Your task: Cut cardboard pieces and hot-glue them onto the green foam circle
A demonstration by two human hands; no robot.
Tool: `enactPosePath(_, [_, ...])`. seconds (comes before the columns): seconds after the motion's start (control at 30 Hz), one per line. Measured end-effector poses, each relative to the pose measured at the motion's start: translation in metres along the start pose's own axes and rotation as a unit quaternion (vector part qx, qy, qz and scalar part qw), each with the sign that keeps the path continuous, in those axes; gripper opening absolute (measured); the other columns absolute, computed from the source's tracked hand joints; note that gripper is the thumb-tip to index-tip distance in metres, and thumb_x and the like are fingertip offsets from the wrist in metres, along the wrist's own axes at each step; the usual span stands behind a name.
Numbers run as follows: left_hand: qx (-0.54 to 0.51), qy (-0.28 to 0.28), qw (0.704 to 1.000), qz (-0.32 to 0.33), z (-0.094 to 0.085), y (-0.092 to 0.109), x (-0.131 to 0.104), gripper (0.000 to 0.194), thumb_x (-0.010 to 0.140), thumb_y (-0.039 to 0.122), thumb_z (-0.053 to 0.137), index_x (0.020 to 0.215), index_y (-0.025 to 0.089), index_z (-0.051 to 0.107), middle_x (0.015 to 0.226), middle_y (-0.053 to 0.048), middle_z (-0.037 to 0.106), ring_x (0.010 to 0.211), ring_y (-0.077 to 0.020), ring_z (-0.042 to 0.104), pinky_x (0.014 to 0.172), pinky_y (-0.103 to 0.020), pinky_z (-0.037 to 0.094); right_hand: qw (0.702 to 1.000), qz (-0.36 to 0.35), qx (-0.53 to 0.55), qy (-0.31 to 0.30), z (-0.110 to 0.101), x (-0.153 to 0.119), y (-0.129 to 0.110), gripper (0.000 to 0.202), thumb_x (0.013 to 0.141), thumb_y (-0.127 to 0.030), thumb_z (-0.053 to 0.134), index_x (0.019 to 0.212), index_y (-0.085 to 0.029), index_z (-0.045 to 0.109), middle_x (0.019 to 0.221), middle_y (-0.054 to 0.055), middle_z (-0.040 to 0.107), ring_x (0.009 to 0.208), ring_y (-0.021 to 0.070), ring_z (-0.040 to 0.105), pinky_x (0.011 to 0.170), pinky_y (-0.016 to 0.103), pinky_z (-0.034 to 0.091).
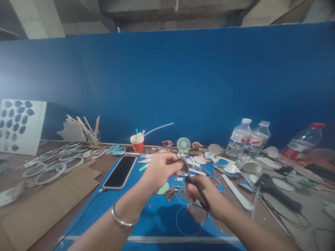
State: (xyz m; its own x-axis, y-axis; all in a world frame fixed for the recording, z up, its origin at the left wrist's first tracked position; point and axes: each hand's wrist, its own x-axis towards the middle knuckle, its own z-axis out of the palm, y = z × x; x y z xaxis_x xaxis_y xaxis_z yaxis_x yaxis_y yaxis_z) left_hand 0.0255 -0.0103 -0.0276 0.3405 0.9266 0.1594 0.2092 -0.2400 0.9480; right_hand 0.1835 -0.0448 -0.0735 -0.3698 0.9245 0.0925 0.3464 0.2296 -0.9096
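My left hand (163,167) pinches a small dark piece (182,164) between thumb and fingertips, above a blue mat (162,219). Dark-handled scissors (199,191) are gripped in my right hand (202,190), their blades pointing up and away beside the small piece. Whether the blades touch it cannot be made out. Beneath the hands lie a light green round piece (163,188), a brown patterned scrap (170,194) and a clear ring-shaped outline. A silver bangle circles my left wrist.
A phone (120,172) with a cable lies left of my hands. Behind stand a red cup (137,143) with markers and a small fan (183,144). Bottles (239,136), a glue gun (278,193) and paper scraps are at right; rings (51,174) and cardboard (49,205) at left.
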Motion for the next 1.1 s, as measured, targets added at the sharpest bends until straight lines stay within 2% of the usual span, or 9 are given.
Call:
enactPosePath(0.3, [0.004,-0.002,1.0,-0.003,-0.005,-0.003,0.001,0.015,0.072,0.025,0.057,0.06,0.015,0.055,0.05,0.003,0.051,0.048,-0.0069,0.042,0.047,-0.02,0.031,1.0,0.005,-0.018,0.021,0.001,0.0,0.005,0.057,0.068,-0.072,0.038,0.052,-0.018,0.038,0.048,-0.005,0.031,0.047,0.0084,0.026,0.043,0.023,0.018])
enactPosePath(0.57, [-0.005,0.0,1.0,-0.015,-0.007,-0.005,0.003,0.016,0.071,0.029,0.058,0.063,0.014,0.057,0.051,0.002,0.052,0.045,-0.0066,0.04,0.044,-0.02,0.027,0.999,0.01,-0.033,0.02,-0.002,0.002,0.004,0.054,0.069,-0.068,0.043,0.05,-0.018,0.036,0.047,-0.006,0.026,0.046,0.0078,0.024,0.042,0.023,0.014])
enactPosePath(1.1, [-0.013,0.0,1.0,-0.005,-0.011,-0.005,0.004,0.017,0.069,0.032,0.059,0.066,0.015,0.059,0.05,0.003,0.048,0.043,-0.0064,0.038,0.043,-0.022,0.025,0.999,0.022,-0.038,0.026,-0.003,0.001,0.001,0.051,0.071,-0.062,0.046,0.049,-0.018,0.035,0.046,-0.006,0.025,0.045,0.0073,0.023,0.042,0.023,0.015])
